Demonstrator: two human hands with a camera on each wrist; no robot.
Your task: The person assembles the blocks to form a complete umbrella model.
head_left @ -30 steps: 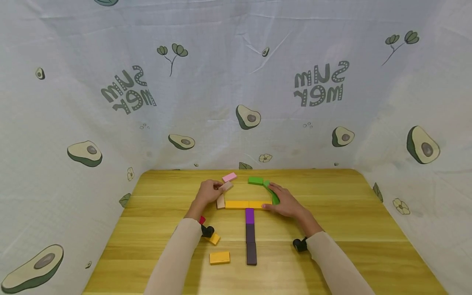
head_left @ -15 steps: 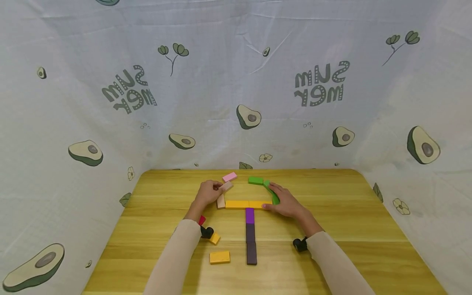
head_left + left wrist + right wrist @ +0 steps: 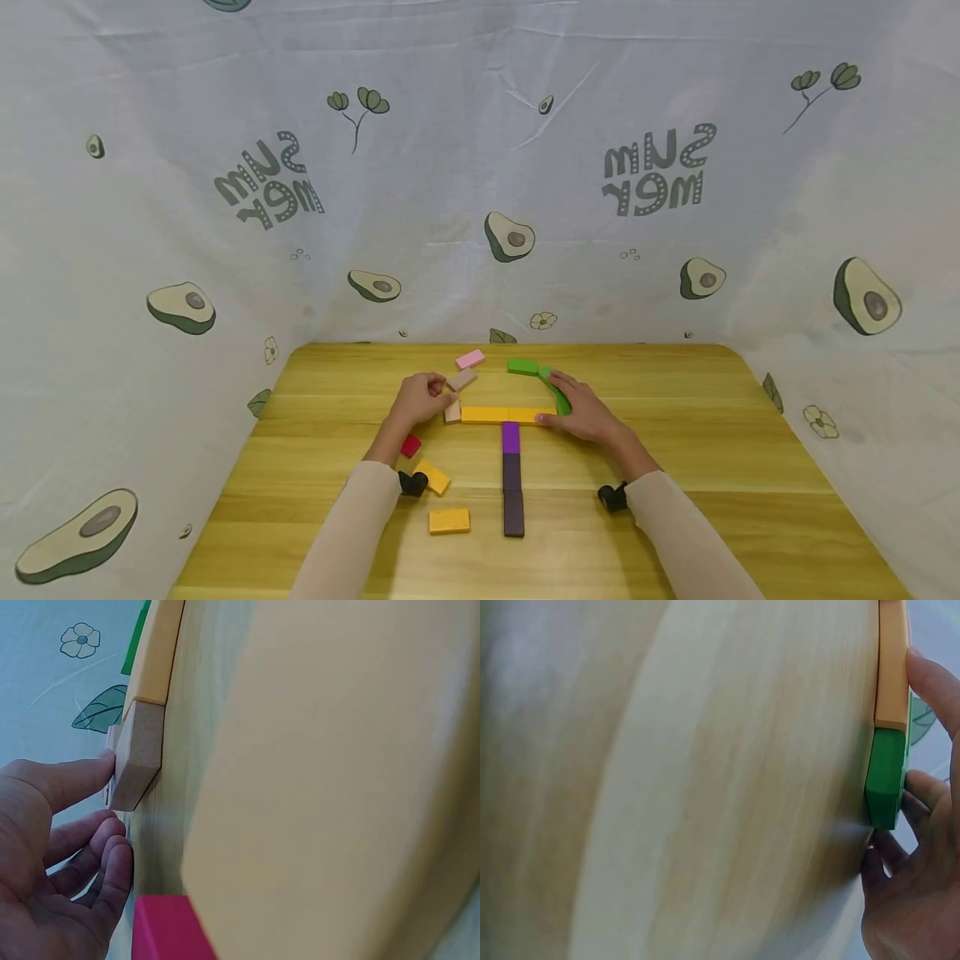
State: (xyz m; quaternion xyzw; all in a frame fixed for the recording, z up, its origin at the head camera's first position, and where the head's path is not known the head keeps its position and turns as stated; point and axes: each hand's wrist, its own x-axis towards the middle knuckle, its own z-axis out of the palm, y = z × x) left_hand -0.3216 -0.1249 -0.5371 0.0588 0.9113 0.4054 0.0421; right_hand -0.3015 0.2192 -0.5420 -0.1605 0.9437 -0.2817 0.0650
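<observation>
My left hand (image 3: 420,400) is beside a beige wooden block (image 3: 452,413), its thumb touching the block in the left wrist view while the other fingers curve loosely. A second beige block (image 3: 461,379) lies just beyond, with a pink block (image 3: 470,359) behind it. Two yellow blocks (image 3: 484,414) form a row to the right. My right hand (image 3: 588,412) rests along a slanting green block (image 3: 886,769), thumb on the right yellow block (image 3: 892,667). Another green block (image 3: 522,367) meets its far end. A purple block (image 3: 511,437) and darker blocks (image 3: 512,472) run toward me.
Left of the purple line lie a red block (image 3: 410,446), a tilted yellow block (image 3: 432,477) and another yellow block (image 3: 449,522). A printed white cloth (image 3: 420,183) hangs behind and along both sides of the wooden table (image 3: 637,542).
The left hand has let go of the upper beige block and moved slightly back toward the lower one. More of the red and tilted yellow blocks shows. The right hand stays in place.
</observation>
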